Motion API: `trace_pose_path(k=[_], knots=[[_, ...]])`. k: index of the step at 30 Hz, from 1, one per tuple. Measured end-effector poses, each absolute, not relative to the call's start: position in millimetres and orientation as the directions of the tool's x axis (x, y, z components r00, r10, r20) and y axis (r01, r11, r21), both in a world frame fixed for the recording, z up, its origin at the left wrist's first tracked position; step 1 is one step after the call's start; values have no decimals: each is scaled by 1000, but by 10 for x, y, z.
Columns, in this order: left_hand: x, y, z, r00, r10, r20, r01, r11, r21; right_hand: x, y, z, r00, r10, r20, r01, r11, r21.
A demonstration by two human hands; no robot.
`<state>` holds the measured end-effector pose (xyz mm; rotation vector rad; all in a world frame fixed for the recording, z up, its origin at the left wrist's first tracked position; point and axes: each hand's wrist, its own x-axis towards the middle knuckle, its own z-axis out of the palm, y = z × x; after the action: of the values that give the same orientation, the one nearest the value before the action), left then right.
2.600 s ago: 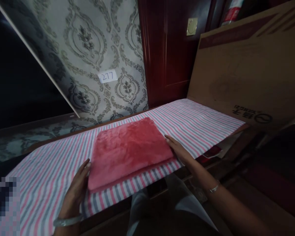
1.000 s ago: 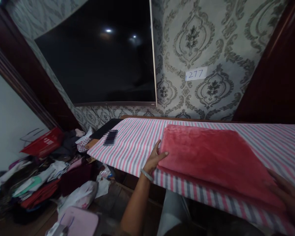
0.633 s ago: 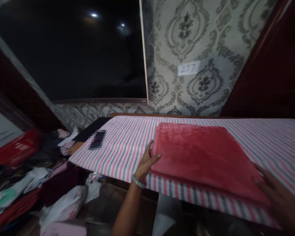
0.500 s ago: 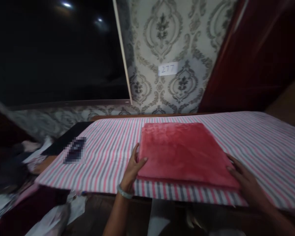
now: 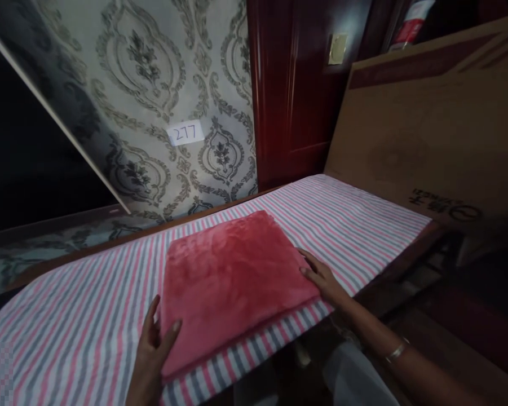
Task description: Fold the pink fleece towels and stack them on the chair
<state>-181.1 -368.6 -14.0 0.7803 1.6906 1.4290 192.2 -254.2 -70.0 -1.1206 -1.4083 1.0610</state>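
A folded red plush blanket (image 5: 237,282) lies flat as a neat, roughly square stack on a striped cloth (image 5: 97,304) of pink, grey and white. My left hand (image 5: 152,344) holds its left side near the front corner, thumb over the top edge and fingers along the side. At the right side, my right hand (image 5: 321,279) grips the edge with its thumb on top; its lower fingers are partly hidden. A bracelet (image 5: 397,351) circles the right wrist.
The striped cloth covers a table with a wooden back edge against a patterned wall (image 5: 152,67). A large cardboard box (image 5: 431,124) leans beyond the right end. A dark screen (image 5: 34,146) stands at the left, and a paper label (image 5: 186,132) reading 277 is on the wall.
The view has swung to the right, bringing the cardboard box into sight. Both hands stay at the sides of the folded blanket, which looks much the same.
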Motion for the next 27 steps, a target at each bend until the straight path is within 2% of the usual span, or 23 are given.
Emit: trace_pose_path(k=[8,19,22,27], knots=[[-1629,-3766,66,-623,766,-156,-5,195,981,1930,-2555,-836,-120,970,211,158,228,-961],[-1551,-3772,118,-636,749,-185,-111,148,983,1967,-2560,-948,-161,963,215,174,242,-955],[-1521,-3797,136,-622,768,-151,-106,108,988,1942,-2553,-941,-165,961,222,145,246,-958],[-1578,-3813,96,-563,807,-177,-147,113,983,1902,-2523,-873,-193,963,188,17,195,-981]])
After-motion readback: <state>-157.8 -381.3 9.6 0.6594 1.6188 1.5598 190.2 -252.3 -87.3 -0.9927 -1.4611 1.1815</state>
